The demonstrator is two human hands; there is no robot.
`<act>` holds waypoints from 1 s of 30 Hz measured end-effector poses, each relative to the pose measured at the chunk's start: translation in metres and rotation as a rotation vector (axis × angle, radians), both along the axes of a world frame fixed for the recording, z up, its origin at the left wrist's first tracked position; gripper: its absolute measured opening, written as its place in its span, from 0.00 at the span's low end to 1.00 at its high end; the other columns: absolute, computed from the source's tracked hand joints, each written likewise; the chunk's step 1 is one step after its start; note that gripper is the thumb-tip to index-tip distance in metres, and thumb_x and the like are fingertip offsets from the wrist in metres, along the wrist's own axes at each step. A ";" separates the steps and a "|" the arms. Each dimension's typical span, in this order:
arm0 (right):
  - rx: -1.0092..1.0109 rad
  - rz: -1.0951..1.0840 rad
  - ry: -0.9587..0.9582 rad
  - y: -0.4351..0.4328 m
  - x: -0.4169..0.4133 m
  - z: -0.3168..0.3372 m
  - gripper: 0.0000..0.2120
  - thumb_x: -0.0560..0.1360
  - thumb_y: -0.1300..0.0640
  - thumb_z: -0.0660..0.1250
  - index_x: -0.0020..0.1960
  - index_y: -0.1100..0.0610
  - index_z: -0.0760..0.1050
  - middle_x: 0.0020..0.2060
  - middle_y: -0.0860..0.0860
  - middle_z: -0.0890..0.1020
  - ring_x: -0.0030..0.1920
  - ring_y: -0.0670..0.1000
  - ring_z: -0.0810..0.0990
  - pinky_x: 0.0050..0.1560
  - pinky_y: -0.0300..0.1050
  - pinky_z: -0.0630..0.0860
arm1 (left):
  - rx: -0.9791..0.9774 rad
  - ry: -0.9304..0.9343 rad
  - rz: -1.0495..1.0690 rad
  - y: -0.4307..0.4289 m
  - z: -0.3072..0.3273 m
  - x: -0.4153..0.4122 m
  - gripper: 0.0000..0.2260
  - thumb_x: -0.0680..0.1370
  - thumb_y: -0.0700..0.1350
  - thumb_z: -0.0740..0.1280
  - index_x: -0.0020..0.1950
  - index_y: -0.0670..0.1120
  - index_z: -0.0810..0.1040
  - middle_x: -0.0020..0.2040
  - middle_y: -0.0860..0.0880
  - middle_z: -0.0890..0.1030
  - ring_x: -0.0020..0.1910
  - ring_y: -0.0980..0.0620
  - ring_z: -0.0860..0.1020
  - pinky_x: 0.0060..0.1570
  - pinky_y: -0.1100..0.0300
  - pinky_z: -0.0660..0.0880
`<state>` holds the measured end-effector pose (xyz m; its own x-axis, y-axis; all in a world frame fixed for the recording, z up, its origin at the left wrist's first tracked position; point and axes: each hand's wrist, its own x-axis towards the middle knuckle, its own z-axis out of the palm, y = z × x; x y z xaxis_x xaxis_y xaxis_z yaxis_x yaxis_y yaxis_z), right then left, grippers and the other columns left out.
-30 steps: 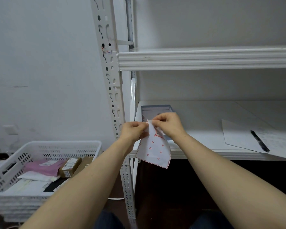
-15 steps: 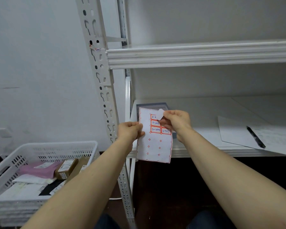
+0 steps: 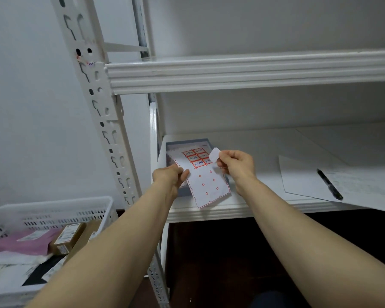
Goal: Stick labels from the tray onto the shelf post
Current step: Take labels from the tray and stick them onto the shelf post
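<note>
room: on my feed I see a white wall and a white metal shelving unit, with dark floor beneath it.
basket: nearest to me, lower left; white slotted plastic, holding a pink mailer, brown cartons and some white papers.
left hand: thumb and curled fingers pinch the left edge of the label sheet, just above the front of the lower shelf.
label sheet: white with a red outline, held tilted over the tray. Red-framed handwritten labels fill its far end; the near part shows only small red diamond marks.
right hand: thumb and forefinger are closed on one small label, the other fingers curled under.
label: white side toward me, so I cannot read it; it sits just beside the sheet's far right corner.
tray: shallow and grey-blue, at the left end of the lower shelf, largely hidden behind the sheet.
lower shelf: to the right, loose papers overhang its front edge, with a black pen lying on them.
shelf post: the slotted white upright left of the hands, well apart from the held label. A small scrap with red and blue marks is stuck on it beside the upper shelf beam.
upper shelf beam: ribbed and white, crossing above both hands.
</note>
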<state>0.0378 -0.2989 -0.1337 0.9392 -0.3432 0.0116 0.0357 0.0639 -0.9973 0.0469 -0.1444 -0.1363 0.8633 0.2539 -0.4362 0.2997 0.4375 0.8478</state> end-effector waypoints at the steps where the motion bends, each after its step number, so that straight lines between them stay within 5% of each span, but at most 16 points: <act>1: -0.002 -0.003 -0.001 -0.002 0.002 -0.002 0.07 0.75 0.63 0.66 0.38 0.56 0.77 0.33 0.52 0.79 0.34 0.47 0.77 0.39 0.38 0.75 | 0.000 0.000 -0.007 -0.003 0.000 0.003 0.05 0.77 0.31 0.63 0.51 0.34 0.76 0.40 0.41 0.80 0.38 0.47 0.82 0.38 0.62 0.80; 6: 0.027 -0.085 -0.027 -0.017 0.008 -0.003 0.07 0.75 0.63 0.65 0.39 0.58 0.76 0.30 0.51 0.78 0.30 0.47 0.74 0.32 0.35 0.73 | -0.050 -0.010 -0.085 -0.029 0.002 0.013 0.06 0.76 0.30 0.63 0.52 0.35 0.74 0.38 0.40 0.77 0.22 0.50 0.79 0.19 0.64 0.75; 10: 0.037 -0.170 -0.070 -0.037 0.011 -0.001 0.04 0.76 0.62 0.64 0.44 0.61 0.77 0.30 0.51 0.78 0.29 0.46 0.74 0.31 0.35 0.73 | -0.043 -0.014 -0.180 -0.054 0.001 0.020 0.02 0.75 0.30 0.64 0.45 0.34 0.76 0.45 0.38 0.78 0.32 0.47 0.78 0.21 0.64 0.76; 14: -0.022 -0.205 -0.062 -0.059 0.014 -0.009 0.04 0.77 0.61 0.62 0.45 0.59 0.75 0.32 0.51 0.79 0.32 0.47 0.76 0.35 0.41 0.73 | 0.012 -0.029 -0.272 -0.080 0.000 0.024 0.08 0.75 0.30 0.64 0.52 0.36 0.78 0.48 0.39 0.80 0.32 0.49 0.78 0.23 0.64 0.77; 19: -0.150 -0.175 0.071 -0.078 0.021 -0.037 0.10 0.79 0.60 0.57 0.39 0.53 0.69 0.40 0.54 0.79 0.44 0.55 0.80 0.43 0.49 0.76 | 0.046 -0.043 -0.325 -0.107 -0.008 0.026 0.07 0.76 0.27 0.62 0.45 0.37 0.76 0.39 0.42 0.77 0.29 0.50 0.77 0.26 0.65 0.77; 24: -0.265 -0.094 0.224 -0.080 0.028 -0.066 0.09 0.75 0.58 0.56 0.46 0.60 0.74 0.45 0.60 0.80 0.47 0.60 0.80 0.45 0.49 0.76 | 0.035 -0.011 -0.322 -0.109 -0.014 0.025 0.09 0.76 0.29 0.59 0.54 0.35 0.76 0.59 0.33 0.75 0.39 0.48 0.76 0.37 0.62 0.80; 26: -0.316 -0.078 0.248 -0.077 0.027 -0.065 0.09 0.76 0.59 0.54 0.47 0.60 0.72 0.43 0.58 0.79 0.43 0.57 0.77 0.36 0.42 0.70 | 0.014 -0.013 -0.309 -0.105 -0.013 0.022 0.13 0.76 0.30 0.60 0.60 0.34 0.73 0.67 0.32 0.68 0.47 0.43 0.77 0.43 0.61 0.78; 30: -0.426 -0.032 0.285 -0.075 0.029 -0.064 0.10 0.78 0.59 0.53 0.51 0.62 0.72 0.44 0.57 0.76 0.44 0.54 0.72 0.33 0.41 0.63 | 0.085 -0.046 -0.300 -0.090 -0.009 0.012 0.14 0.75 0.32 0.62 0.61 0.38 0.73 0.67 0.36 0.72 0.39 0.50 0.73 0.37 0.62 0.75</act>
